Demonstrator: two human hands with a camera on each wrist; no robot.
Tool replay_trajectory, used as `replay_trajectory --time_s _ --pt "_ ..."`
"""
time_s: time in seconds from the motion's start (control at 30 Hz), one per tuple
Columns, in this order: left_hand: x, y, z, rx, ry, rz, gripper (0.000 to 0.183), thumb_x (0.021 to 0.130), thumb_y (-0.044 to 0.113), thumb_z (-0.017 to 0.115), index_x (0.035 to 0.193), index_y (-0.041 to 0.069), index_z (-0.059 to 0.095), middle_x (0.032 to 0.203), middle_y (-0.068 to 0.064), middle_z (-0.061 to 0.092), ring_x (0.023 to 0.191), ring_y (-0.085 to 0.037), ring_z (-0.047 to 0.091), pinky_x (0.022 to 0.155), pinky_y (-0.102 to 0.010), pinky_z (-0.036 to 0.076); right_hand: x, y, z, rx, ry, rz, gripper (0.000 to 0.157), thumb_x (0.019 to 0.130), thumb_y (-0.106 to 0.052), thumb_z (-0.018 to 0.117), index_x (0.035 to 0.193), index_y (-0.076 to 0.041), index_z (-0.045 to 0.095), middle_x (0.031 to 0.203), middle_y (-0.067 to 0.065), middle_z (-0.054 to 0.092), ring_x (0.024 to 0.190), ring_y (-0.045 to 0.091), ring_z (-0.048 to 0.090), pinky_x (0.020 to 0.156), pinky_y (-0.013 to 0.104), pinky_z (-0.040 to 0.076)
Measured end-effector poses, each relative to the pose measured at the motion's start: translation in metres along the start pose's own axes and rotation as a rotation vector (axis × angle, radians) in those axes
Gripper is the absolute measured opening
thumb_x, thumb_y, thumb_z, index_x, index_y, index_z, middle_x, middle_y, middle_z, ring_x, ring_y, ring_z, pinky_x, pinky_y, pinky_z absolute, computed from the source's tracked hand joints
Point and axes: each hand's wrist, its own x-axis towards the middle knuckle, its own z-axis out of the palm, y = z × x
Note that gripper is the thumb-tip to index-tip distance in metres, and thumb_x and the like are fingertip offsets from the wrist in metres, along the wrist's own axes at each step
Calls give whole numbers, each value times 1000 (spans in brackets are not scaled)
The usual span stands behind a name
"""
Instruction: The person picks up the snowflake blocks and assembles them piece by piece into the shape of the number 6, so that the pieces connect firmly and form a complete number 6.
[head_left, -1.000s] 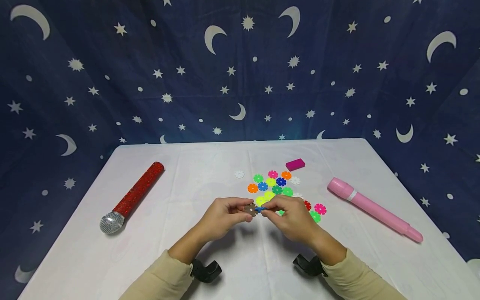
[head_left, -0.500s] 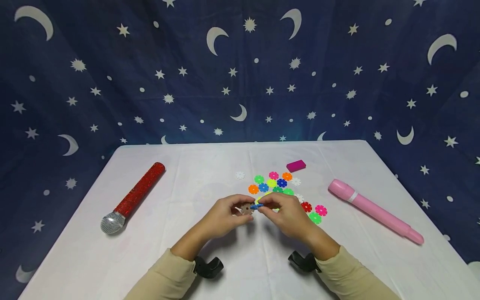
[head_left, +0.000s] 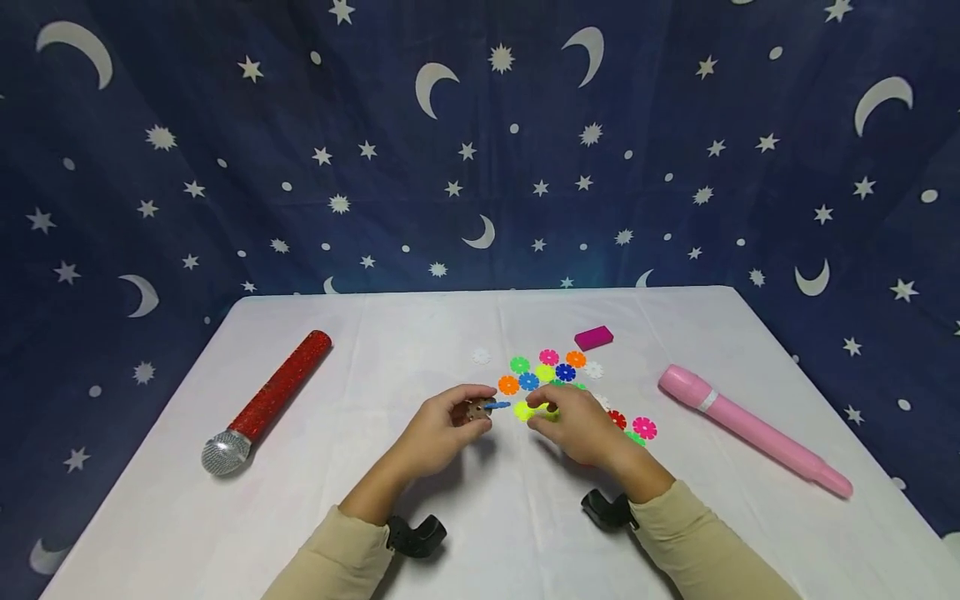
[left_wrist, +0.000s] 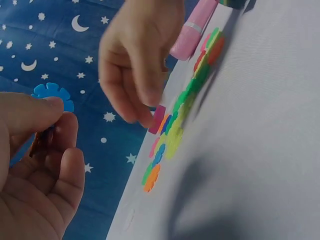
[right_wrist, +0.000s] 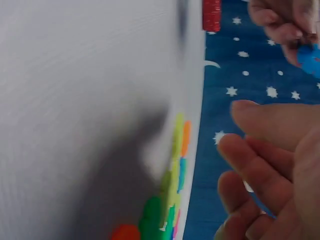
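Note:
Between thumb and fingers, my left hand pinches a brown notched disc joined to a blue notched disc. In the left wrist view the blue disc shows its petal-like edge, while most of the brown one hides behind the fingers. My right hand hovers to the right, apart from the joined discs, with loosely bent fingers and nothing seen between them. Beneath and behind it lie several loose discs, among them a yellow disc, an orange disc and a red disc. The right hand covers some.
A red glittery microphone with a silver head lies at the left of the white table. On the right is a pink tube-shaped object. A magenta block lies behind the discs. A starry blue cloth hangs behind.
My right hand has let go of the blue disc and moved right. The left hand has drawn slightly left, keeping the brown disc with the blue one attached.

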Motion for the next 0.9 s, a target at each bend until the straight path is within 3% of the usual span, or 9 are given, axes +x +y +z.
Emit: replay_trajectory --time_s 0.1,0.23,0.47,0.8,0.9 --pt "-1 -1 1 -26 -4 8 33 91 3 69 124 2 66 108 -9 67 93 -17 64 83 -27 53 4 3 5 -47 -67 59 36 88 -22 78 122 -12 70 115 -1 67 110 23 56 94 44 50" --pt "-1 0 0 -37 7 4 28 91 3 69 119 3 69 100 -8 68 87 -17 63 77 -26 52 7 5 9 -74 -108 74 41 88 -24 79 126 -13 69 119 0 66 112 23 52 96 43 48" --pt "-1 -2 -2 -66 -1 -1 26 91 1 69 116 -2 68 96 -5 66 82 -14 61 73 -23 51 9 8 11 -74 -109 45 31 87 -16 78 117 -12 71 109 -2 67 108 23 53 93 43 48" --pt "-3 -3 -2 -102 -23 -40 25 91 3 70 115 -1 69 96 -3 66 79 -16 59 69 -22 50 5 3 14 -141 -149 -28 30 86 -7 77 115 -6 72 112 5 68 111 28 54 99 45 46" --pt "-3 -3 -2 -84 -9 -42 23 91 5 70 113 0 69 95 -3 66 77 -16 57 67 -22 48 3 3 14 -126 -156 -36 28 85 -6 77 112 -7 71 102 2 65 106 24 54 95 42 47"
